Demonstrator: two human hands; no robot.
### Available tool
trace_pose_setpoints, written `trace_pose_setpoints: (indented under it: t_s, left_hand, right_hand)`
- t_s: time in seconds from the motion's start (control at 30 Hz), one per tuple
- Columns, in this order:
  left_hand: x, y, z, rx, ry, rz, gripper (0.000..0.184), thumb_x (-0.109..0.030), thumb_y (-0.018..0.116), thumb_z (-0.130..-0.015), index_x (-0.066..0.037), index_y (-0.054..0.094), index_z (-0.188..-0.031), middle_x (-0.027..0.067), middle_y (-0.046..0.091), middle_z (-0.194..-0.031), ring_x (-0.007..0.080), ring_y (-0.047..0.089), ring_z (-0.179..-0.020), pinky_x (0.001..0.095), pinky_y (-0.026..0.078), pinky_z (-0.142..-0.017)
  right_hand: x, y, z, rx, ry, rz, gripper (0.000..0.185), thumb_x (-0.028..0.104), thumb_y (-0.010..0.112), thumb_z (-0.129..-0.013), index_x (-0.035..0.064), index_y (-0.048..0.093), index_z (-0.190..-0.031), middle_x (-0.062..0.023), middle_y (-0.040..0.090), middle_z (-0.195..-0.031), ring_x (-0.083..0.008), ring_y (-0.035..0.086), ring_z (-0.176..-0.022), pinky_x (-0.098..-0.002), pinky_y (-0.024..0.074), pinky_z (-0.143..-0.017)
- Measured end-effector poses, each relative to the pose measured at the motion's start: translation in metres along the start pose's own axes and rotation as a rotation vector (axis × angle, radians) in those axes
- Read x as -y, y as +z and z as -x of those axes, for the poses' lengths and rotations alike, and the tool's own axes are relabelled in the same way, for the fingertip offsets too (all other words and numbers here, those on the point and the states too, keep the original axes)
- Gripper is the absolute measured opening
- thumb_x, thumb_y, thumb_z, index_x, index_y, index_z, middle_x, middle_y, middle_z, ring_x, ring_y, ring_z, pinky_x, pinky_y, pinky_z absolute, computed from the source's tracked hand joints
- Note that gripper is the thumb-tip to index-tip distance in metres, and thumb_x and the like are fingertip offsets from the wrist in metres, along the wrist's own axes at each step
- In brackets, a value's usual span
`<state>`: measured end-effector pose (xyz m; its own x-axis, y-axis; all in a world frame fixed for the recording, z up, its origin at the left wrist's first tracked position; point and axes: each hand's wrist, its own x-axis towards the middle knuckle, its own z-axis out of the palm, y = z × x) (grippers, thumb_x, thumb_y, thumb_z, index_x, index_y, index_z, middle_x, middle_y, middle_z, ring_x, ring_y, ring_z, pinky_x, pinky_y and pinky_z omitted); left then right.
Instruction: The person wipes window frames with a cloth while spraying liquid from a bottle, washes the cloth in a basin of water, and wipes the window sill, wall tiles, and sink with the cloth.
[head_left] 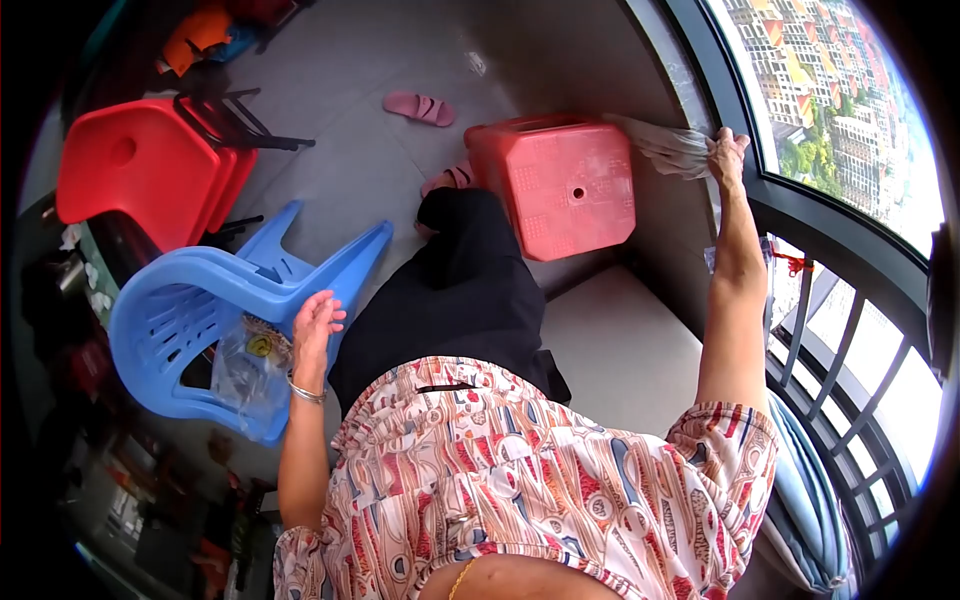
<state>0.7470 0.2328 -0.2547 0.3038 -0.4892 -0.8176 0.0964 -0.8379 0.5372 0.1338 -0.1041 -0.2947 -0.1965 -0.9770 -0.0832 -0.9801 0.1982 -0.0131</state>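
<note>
My right hand (728, 158) is closed around one end of a thin whitish cloth (668, 148) at the dark window frame (745, 130). The rest of the cloth trails left along the sill towards the red plastic stool (575, 190). On the other side, my left hand (316, 335) hangs beside the blue plastic chair (210, 285), fingers loosely apart and nothing in them. A silver bangle circles that wrist. On the chair seat lies a clear plastic bag (245, 375) with a small yellow item, which I cannot make out, in or near it.
Stacked red chairs (140, 165) with dark metal legs stand at the left. One pink slipper (418, 108) lies on the grey tiles; another (448, 180) is by my leg. Railing bars (845, 345) and a bundled blue curtain (805, 490) are at the right, below the window.
</note>
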Motion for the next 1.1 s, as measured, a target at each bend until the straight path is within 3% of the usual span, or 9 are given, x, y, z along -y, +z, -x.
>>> trace_pose_setpoints:
  t_s: [0.4,0.93,1.0,1.1]
  left_hand:
    - [-0.036,0.044,-0.018,0.113,0.046,-0.053,0.034,-0.024,0.053,-0.087,0.0,0.053,-0.111,0.0077,0.059,-0.095,0.0127,0.059,-0.078,0.0236,0.047,-0.065]
    - [-0.048,0.022,-0.02,0.036,0.04,-0.106,0.03,-0.022,0.052,-0.088,-0.002,0.053,-0.111,0.0068,0.058,-0.096,0.0119,0.057,-0.079,0.0227,0.046,-0.066]
    - [-0.056,0.026,-0.025,0.054,0.061,-0.076,0.031,-0.023,0.053,-0.087,-0.002,0.053,-0.111,0.0067,0.058,-0.095,0.0119,0.057,-0.08,0.0225,0.046,-0.065]
    - [-0.059,0.026,-0.031,0.074,0.066,-0.056,0.032,-0.023,0.053,-0.087,-0.003,0.053,-0.112,0.0066,0.058,-0.095,0.012,0.057,-0.08,0.0224,0.046,-0.065]
  right_hand:
    - [0.009,-0.004,0.006,0.019,0.053,-0.061,0.028,0.021,0.062,-0.081,0.0051,0.049,-0.1,-0.0265,0.037,-0.113,-0.0458,0.051,-0.099,-0.0478,0.0454,-0.082]
    - [0.004,0.003,0.003,-0.016,0.091,-0.051,0.026,0.02,0.062,-0.081,0.0075,0.048,-0.098,-0.0267,0.038,-0.108,-0.0464,0.052,-0.092,-0.0485,0.0452,-0.078]
    - [0.008,-0.003,0.005,0.046,0.124,-0.034,0.028,0.022,0.06,-0.082,0.008,0.048,-0.102,-0.0247,0.036,-0.116,-0.0455,0.05,-0.099,-0.0489,0.0459,-0.082]
    - [0.009,-0.003,0.006,0.067,0.13,-0.04,0.026,0.02,0.06,-0.082,0.0078,0.048,-0.102,-0.0246,0.036,-0.115,-0.0453,0.049,-0.1,-0.0489,0.0457,-0.081]
